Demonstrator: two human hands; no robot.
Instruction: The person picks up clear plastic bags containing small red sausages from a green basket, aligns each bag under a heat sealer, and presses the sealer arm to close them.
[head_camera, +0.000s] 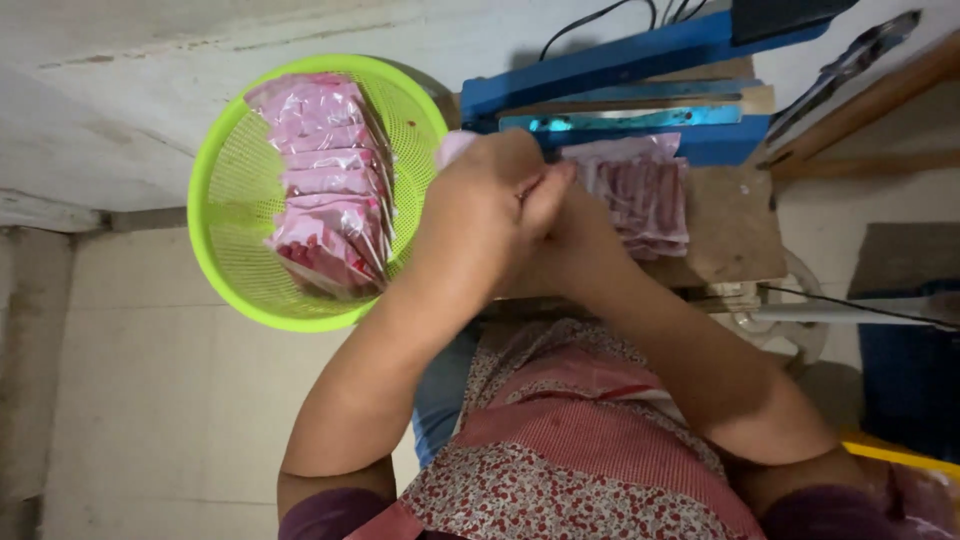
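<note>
Pink plastic pouch (455, 146): glossy and soft, only a corner shows at the far side of the left hand (490, 190), which is curled around it. The right hand (550, 215) presses against the left with fingers closed; what it grips cannot be told. Flat clear packets (640, 190) of red sticks lie just right of both hands on the wooden counter (740, 230), before a blue bar sealer (640, 70). Similar pink packets (325, 170) stand stacked in a round lime-green perforated basket (225, 200) at left.

Both hands, left hand (480, 195) and right hand (550, 205), meet beside the green basket (225, 230) of pink packets (325, 180).
</note>
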